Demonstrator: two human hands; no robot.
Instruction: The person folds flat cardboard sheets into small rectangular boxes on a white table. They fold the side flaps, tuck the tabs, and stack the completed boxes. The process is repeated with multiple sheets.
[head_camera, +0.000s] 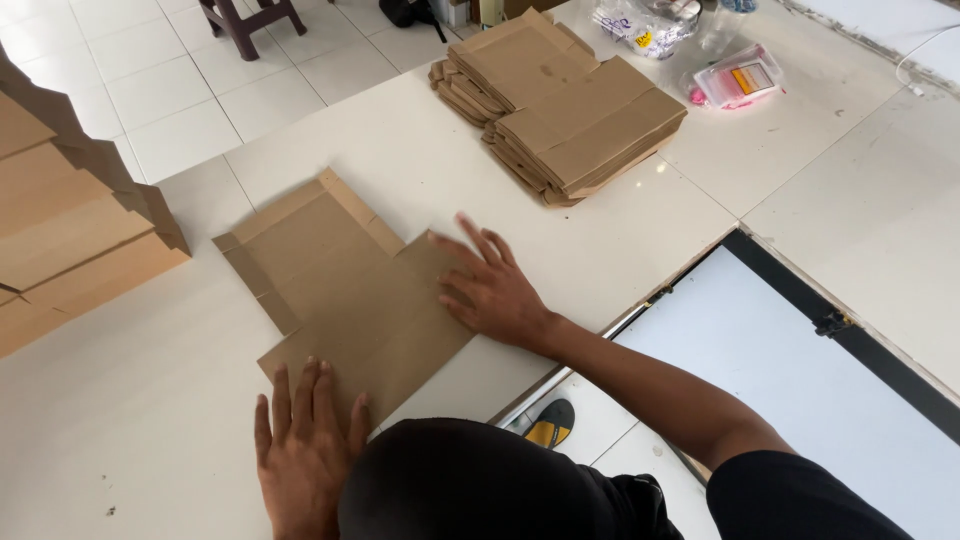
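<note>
A flat brown cardboard box blank (340, 290) lies on the white tiled surface (150, 420) in front of me. My left hand (300, 440) rests flat with fingers spread, fingertips on the blank's near edge. My right hand (490, 285) presses palm-down with fingers apart on the blank's right flap. Neither hand grips anything. A dark rounded shape at the bottom edge hides part of my left wrist.
A stack of flat cardboard blanks (560, 100) lies further back. More folded cardboard (70, 230) stands at the left edge. Plastic bags (740, 80) lie at the back right. A white panel with a dark frame (800, 370) is at the right, a sandal (550, 425) below it.
</note>
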